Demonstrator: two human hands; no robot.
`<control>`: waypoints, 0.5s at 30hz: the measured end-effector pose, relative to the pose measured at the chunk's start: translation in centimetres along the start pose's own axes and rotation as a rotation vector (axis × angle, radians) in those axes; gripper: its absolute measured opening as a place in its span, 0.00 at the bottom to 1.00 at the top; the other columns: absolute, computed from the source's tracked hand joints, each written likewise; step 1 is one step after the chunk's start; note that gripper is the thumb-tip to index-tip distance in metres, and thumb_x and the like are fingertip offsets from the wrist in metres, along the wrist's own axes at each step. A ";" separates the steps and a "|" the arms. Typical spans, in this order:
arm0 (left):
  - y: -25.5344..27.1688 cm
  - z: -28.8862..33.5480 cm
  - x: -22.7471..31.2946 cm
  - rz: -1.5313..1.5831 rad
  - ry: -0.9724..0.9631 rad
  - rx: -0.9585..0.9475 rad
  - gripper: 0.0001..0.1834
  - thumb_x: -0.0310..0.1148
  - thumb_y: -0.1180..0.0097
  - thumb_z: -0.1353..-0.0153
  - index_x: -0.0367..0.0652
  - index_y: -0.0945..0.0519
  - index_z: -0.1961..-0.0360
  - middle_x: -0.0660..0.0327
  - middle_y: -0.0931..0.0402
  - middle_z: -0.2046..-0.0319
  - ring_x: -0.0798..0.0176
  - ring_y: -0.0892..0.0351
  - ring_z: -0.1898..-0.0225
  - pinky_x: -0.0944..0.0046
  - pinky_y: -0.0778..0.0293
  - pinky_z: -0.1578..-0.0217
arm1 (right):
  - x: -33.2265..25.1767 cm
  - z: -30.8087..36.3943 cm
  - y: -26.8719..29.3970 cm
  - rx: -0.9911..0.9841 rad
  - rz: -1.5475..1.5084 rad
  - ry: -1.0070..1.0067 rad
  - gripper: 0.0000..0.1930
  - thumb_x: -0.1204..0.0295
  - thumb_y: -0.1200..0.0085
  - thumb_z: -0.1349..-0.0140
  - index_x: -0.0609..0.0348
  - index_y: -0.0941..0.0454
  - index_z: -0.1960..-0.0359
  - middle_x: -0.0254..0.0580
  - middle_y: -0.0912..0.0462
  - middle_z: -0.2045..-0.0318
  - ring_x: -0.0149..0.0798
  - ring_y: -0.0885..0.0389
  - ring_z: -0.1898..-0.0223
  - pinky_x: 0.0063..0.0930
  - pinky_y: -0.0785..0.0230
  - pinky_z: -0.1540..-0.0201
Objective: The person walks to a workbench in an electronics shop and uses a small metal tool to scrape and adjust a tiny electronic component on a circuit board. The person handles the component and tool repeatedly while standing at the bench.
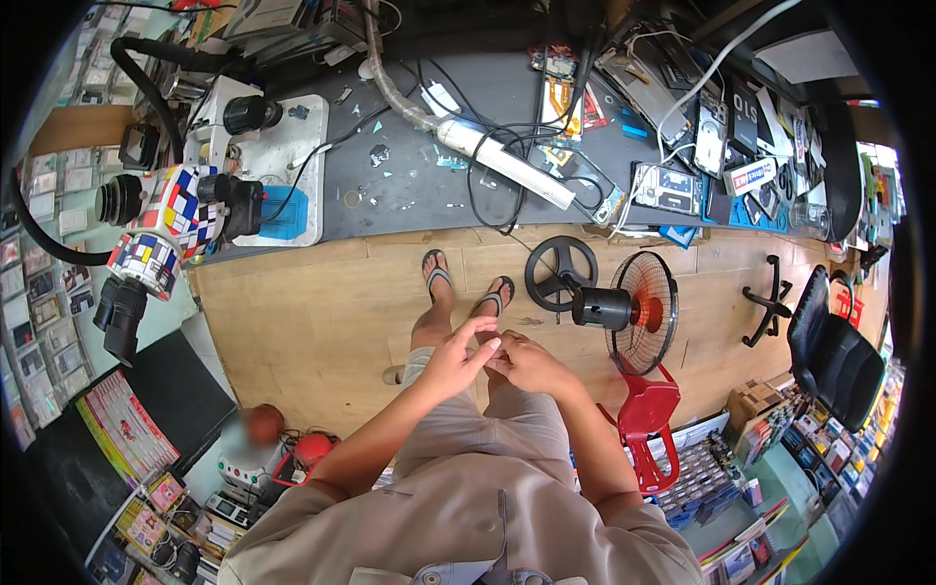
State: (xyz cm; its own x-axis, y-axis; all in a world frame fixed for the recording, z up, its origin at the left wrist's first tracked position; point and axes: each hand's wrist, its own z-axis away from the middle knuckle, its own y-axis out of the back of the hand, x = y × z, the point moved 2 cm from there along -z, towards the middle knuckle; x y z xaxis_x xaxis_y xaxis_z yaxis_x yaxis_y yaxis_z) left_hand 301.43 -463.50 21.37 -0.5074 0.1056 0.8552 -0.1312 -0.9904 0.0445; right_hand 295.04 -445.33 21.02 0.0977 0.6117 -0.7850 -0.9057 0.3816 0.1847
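My two hands meet in front of my body, above my knees. The left hand (460, 361) has its fingers stretched forward and its thumb apart, with nothing visible in it. Against its thumb side lies my right hand (531, 365), its fingers curled inward. Whatever the right fingertips hold, if anything, is hidden or too small to make out. Beyond the hands are my sandalled feet (438, 275) on the wooden floor (322, 322), and past them the dark workbench (370, 210).
A black pedestal fan (624, 307) stands right of my feet, with a red plastic chair (647, 424) near it. A microscope (171, 229) with a patterned cover is at the bench's left. Opened phones (668, 188) and cables cover its right. A black office chair (834, 346) stands far right.
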 end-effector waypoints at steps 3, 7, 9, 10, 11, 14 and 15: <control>0.0 0.3 0.4 0.007 -0.012 0.013 0.24 0.35 0.41 0.20 0.40 0.27 0.28 0.53 0.19 0.35 0.64 0.08 0.53 0.67 0.15 0.55 | 0.3 -0.1 -0.3 -0.006 0.083 -0.005 0.29 0.69 0.38 0.27 0.68 0.30 0.29 0.61 0.18 0.41 0.59 0.16 0.43 0.48 0.24 0.38; 0.2 0.4 0.6 -0.003 -0.030 0.037 0.24 0.35 0.41 0.20 0.40 0.27 0.28 0.53 0.20 0.35 0.64 0.08 0.53 0.66 0.15 0.55 | -0.9 -0.1 -0.2 0.009 0.102 -0.001 0.27 0.69 0.39 0.27 0.68 0.29 0.30 0.62 0.20 0.38 0.61 0.20 0.37 0.49 0.27 0.34; 0.2 0.5 0.7 0.003 -0.019 0.059 0.24 0.35 0.40 0.20 0.39 0.27 0.29 0.54 0.19 0.35 0.65 0.08 0.53 0.67 0.15 0.55 | -0.8 -0.1 -0.4 0.024 0.119 0.028 0.24 0.70 0.40 0.27 0.69 0.27 0.34 0.64 0.20 0.40 0.63 0.19 0.39 0.50 0.27 0.36; 0.3 0.5 0.7 0.006 -0.014 0.069 0.24 0.34 0.40 0.21 0.39 0.26 0.29 0.55 0.19 0.35 0.66 0.08 0.54 0.67 0.15 0.55 | -0.7 -0.1 -0.5 0.033 0.126 0.042 0.22 0.71 0.40 0.27 0.70 0.26 0.36 0.65 0.19 0.41 0.63 0.19 0.40 0.51 0.26 0.36; 0.4 0.6 0.4 0.015 -0.002 0.079 0.24 0.34 0.39 0.21 0.39 0.26 0.29 0.54 0.19 0.36 0.66 0.09 0.54 0.67 0.15 0.56 | -0.7 -0.1 -0.7 0.027 0.148 0.038 0.20 0.69 0.41 0.26 0.69 0.25 0.38 0.64 0.19 0.43 0.63 0.19 0.40 0.51 0.26 0.37; 0.7 0.6 -0.6 0.046 0.021 0.112 0.24 0.35 0.38 0.22 0.39 0.26 0.30 0.52 0.18 0.38 0.63 0.09 0.54 0.65 0.14 0.56 | -1.1 -0.3 -1.2 0.021 0.193 0.027 0.17 0.66 0.42 0.24 0.68 0.23 0.45 0.61 0.19 0.47 0.63 0.19 0.42 0.51 0.26 0.39; 0.8 0.6 -0.7 0.059 0.022 0.127 0.25 0.37 0.38 0.22 0.39 0.26 0.30 0.50 0.18 0.39 0.60 0.09 0.54 0.63 0.14 0.55 | -1.5 -0.3 -1.1 0.025 0.197 0.027 0.15 0.67 0.42 0.25 0.68 0.23 0.47 0.61 0.19 0.48 0.63 0.18 0.43 0.51 0.26 0.40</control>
State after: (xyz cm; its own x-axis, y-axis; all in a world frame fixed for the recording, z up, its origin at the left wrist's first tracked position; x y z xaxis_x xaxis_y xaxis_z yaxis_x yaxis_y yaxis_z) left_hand 302.24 -464.40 21.09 -0.5295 0.0472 0.8470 0.0074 -0.9982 0.0602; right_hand 295.79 -446.86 21.84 -0.0913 0.6576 -0.7478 -0.8957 0.2740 0.3502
